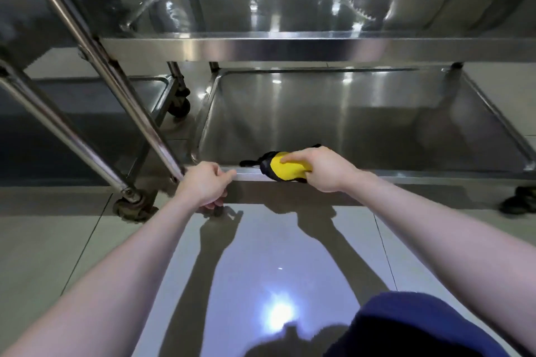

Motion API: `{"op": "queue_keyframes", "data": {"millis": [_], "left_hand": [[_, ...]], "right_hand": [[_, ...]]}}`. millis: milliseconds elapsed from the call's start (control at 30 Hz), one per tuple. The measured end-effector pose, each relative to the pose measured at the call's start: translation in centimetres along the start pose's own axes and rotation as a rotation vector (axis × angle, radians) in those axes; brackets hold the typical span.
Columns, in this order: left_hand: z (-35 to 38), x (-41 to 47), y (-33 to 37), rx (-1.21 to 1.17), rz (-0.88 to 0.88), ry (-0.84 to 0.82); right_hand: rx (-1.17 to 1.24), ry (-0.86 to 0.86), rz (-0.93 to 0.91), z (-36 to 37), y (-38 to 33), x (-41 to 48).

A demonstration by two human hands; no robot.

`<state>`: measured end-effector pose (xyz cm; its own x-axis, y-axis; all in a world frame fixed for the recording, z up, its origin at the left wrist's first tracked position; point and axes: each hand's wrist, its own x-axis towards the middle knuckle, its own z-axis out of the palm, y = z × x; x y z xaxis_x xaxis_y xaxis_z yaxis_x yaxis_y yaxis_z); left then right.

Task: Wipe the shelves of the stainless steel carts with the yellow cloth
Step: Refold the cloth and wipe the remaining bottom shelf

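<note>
— Where is the yellow cloth (285,169)?

— Just below the middle of the frame, bunched into a wad with a black edge. It lies on the front rim (406,174) of the cart's lower shelf (348,124).

— Who has hold of it?

— The right hand (324,171), reaching in from the lower right. Its fingers (293,157) are clamped on the cloth, with the forefinger laid along the yellow top and the rest curled around the wad.

— And the left hand (203,182)?

— Left of centre, at the near left corner of that same shelf. It grips the front rim, with the thumb on top and the other fingers curled under the edge.

— Are the two hands touching?

— No, there is a stretch of bare rim between them.

— What else is there?

— Another steel shelf (290,49) spans the upper half of the frame, shiny with reflections. A slanted tube (95,55) runs from the upper left down to the corner beside the left hand. A caster (132,207) sits on the glossy tiled floor (58,255) at the left. A second cart (139,89) stands farther back on the left. Dark blue fabric (420,327) fills the lower right corner.
</note>
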<state>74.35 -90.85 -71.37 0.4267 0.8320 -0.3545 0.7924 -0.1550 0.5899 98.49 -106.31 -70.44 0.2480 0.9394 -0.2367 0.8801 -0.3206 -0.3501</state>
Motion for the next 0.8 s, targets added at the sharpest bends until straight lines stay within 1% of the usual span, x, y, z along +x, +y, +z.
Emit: {"op": "queue_keyframes", "data": {"millis": [67, 133, 167, 233, 300, 333, 400, 433, 500, 567, 600, 633, 667, 733, 767, 800], "left_hand": [[-2.3, -0.7, 1.6, 0.067, 0.129, -0.058], [-5.1, -1.7, 2.7, 0.208, 0.261, -0.059], [-6.3, -2.2, 2.7, 0.250, 0.308, -0.036], [-8.3, -3.9, 2.2, 0.243, 0.381, 0.063], [-9.1, -6.0, 0.6, 0.312, 0.494, 0.162], [-9.1, -6.6, -0.5, 0.379, 0.577, 0.176], [-9.1, -7.4, -1.6, 0.455, 0.691, 0.132], [-9.6, -7.1, -1.6, 0.457, 0.723, 0.131], [-10.8, -6.7, -1.3, 0.439, 0.800, 0.169], [-11.8, -6.4, -0.8, 0.329, 0.814, 0.180], [-11.9, -6.4, -0.9, 0.243, 0.799, 0.163], [-11.8, -6.5, -1.2, 0.183, 0.782, 0.157], [-11.5, -6.4, -1.5, 0.161, 0.764, 0.170], [-10.8, -5.7, -1.9, 0.170, 0.709, 0.205], [-10.9, -5.3, -1.8, 0.147, 0.665, 0.221], [-11.2, -5.0, -1.8, 0.109, 0.616, 0.232]], "right_hand": [[0.074, -0.049, 0.030, -3.2, -2.7, 0.7], [0.138, -0.065, 0.064, -5.8, -5.8, 1.2], [0.194, -0.054, 0.082, -6.7, -7.3, 1.4], [0.320, -0.028, 0.102, -7.5, -10.2, 1.4], [0.452, -0.044, 0.141, -7.0, -12.4, 1.2], [0.555, -0.049, 0.170, -6.3, -13.3, 0.9], [0.782, -0.084, 0.209, -4.5, -14.9, 0.0], [0.852, -0.109, 0.227, -3.9, -15.4, 0.1], [0.879, -0.142, 0.240, -3.3, -16.3, 0.2], [0.946, -0.147, 0.195, -3.6, -16.7, 0.6], [1.036, -0.155, 0.196, -3.9, -16.8, 0.9], [1.116, -0.181, 0.198, -4.1, -16.8, 1.1], [1.143, -0.229, 0.170, -4.2, -16.6, 1.1], [1.067, -0.352, 0.079, -3.8, -15.9, 1.3], [0.954, -0.375, 0.027, -3.5, -15.8, 1.4], [0.797, -0.360, -0.016, -3.3, -15.8, 1.3]]}}
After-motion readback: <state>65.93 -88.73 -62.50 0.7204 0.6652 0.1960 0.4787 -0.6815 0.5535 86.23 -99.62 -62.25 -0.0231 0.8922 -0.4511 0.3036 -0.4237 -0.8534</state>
